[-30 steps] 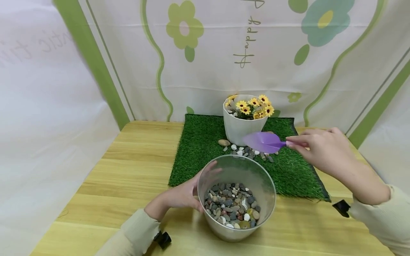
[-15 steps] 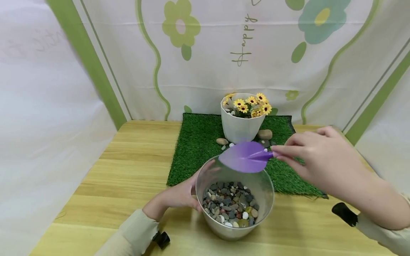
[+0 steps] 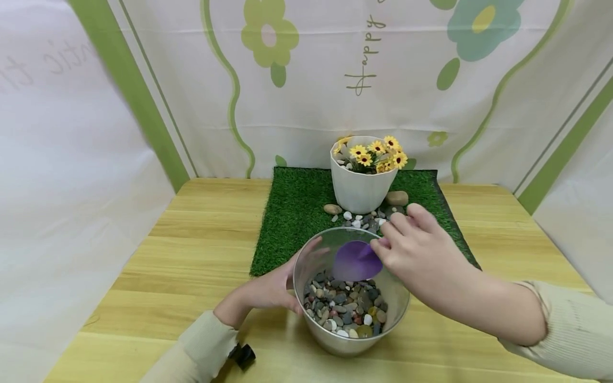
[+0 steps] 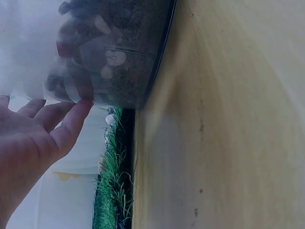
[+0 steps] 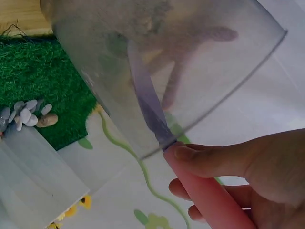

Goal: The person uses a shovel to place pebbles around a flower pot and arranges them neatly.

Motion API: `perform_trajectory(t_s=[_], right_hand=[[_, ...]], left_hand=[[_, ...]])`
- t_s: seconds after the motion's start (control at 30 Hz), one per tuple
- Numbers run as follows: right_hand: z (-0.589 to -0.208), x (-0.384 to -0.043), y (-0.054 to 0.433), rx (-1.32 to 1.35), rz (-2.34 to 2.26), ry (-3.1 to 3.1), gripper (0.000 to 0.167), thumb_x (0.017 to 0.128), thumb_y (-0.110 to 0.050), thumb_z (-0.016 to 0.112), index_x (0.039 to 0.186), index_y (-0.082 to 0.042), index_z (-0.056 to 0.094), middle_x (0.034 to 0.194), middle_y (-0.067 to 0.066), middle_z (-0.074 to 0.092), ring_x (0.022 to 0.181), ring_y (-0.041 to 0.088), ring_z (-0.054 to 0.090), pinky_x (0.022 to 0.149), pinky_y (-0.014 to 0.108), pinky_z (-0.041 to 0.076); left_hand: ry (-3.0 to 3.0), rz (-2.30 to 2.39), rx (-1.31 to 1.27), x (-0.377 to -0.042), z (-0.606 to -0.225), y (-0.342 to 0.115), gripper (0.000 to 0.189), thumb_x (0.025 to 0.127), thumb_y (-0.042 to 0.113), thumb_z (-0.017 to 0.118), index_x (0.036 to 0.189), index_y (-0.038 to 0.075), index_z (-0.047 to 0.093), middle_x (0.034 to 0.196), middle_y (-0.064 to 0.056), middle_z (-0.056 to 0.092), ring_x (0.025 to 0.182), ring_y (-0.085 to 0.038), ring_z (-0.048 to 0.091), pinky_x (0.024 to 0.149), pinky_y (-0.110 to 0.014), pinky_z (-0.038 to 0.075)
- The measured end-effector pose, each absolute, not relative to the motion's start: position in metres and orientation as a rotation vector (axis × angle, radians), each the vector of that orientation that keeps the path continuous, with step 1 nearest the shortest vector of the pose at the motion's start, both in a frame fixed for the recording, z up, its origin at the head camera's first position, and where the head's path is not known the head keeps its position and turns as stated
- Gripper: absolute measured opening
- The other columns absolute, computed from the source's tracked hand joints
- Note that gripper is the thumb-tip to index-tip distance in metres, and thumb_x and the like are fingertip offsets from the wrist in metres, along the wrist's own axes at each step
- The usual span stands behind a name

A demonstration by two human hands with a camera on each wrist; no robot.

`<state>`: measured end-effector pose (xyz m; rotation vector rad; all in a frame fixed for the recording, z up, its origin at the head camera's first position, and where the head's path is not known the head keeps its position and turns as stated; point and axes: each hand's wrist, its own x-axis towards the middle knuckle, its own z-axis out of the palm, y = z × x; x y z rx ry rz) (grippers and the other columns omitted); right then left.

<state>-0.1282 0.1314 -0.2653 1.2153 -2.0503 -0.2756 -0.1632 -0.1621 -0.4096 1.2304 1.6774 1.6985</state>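
Observation:
My right hand (image 3: 421, 255) grips a small garden trowel (image 3: 356, 261) with a purple blade. Its pink handle shows in the right wrist view, with the thumb (image 5: 209, 160) along it. The blade dips inside a clear plastic bucket (image 3: 330, 346), just above the pebbles (image 3: 345, 308) at the bottom. My left hand (image 3: 273, 287) rests against the bucket's left side, thumb in front and fingers spread along the far wall. From the left wrist, the fingers (image 4: 71, 126) touch the wall low down. The bucket stands upright on the wooden table.
Behind the bucket lies a green turf mat (image 3: 297, 223). A white flowerpot (image 3: 359, 191) with yellow flowers (image 3: 375, 151) stands on it, with loose stones (image 3: 356, 221) in front and a larger brown stone (image 3: 397, 198) at its right. A printed cloth (image 3: 311, 106) hangs behind.
The right hand has brought the trowel from beside the flowerpot left and down, over the rim and into the bucket. The left hand keeps its place on the bucket.

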Motion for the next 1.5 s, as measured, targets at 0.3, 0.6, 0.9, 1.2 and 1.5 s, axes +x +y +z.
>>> perform_trajectory(t_s=[0.3,0.6,0.9,1.2,1.5], right_hand=[[-0.283,-0.131,0.116,1.244,-0.592,-1.901,0.016,0.063,0.001,0.076,0.065,0.005,0.06,0.071,0.013,0.051,0.08,0.029,0.042,0.085,0.044,0.039],[-0.284,-0.125,0.111,1.262,-0.76,-2.0,0.042,0.062,-0.005,0.082,0.052,-0.005,0.042,0.069,0.01,0.055,0.081,0.029,0.044,0.093,0.046,0.038],[-0.276,-0.13,0.115,1.371,-0.842,-2.249,0.048,0.072,-0.009,0.085,0.052,-0.014,0.042,0.057,0.0,0.047,0.061,0.021,0.037,0.073,0.038,0.033],[-0.277,-0.131,0.126,1.456,-0.591,-2.346,0.045,0.061,0.001,0.08,0.05,-0.022,0.043,0.055,-0.006,0.043,0.055,0.016,0.037,0.068,0.036,0.03],[-0.279,-0.137,0.125,1.52,-0.358,-2.368,0.047,0.062,0.009,0.072,0.05,-0.03,0.048,0.052,-0.012,0.037,0.052,0.011,0.032,0.065,0.034,0.027]], left_hand=[[1.683,1.711,1.225,-0.167,-0.409,-0.162,0.13,0.08,0.06,0.078,0.164,0.026,-0.015,0.17,-0.018,0.001,0.155,-0.038,0.01,0.125,-0.045,0.015],[1.706,1.698,1.23,-0.167,-0.411,-0.162,0.129,0.08,0.061,0.077,0.164,0.026,-0.015,0.17,-0.017,0.003,0.155,-0.036,0.011,0.125,-0.043,0.016],[1.709,1.698,1.234,-0.165,-0.41,-0.162,0.13,0.08,0.062,0.076,0.163,0.023,-0.016,0.17,-0.018,0.001,0.155,-0.038,0.011,0.125,-0.043,0.015],[1.694,1.703,1.233,-0.165,-0.409,-0.161,0.129,0.08,0.062,0.076,0.164,0.024,-0.015,0.17,-0.017,0.002,0.155,-0.038,0.01,0.125,-0.045,0.015],[1.692,1.712,1.23,-0.165,-0.41,-0.162,0.13,0.08,0.062,0.077,0.164,0.023,-0.015,0.17,-0.018,0.002,0.155,-0.037,0.011,0.125,-0.042,0.015]])
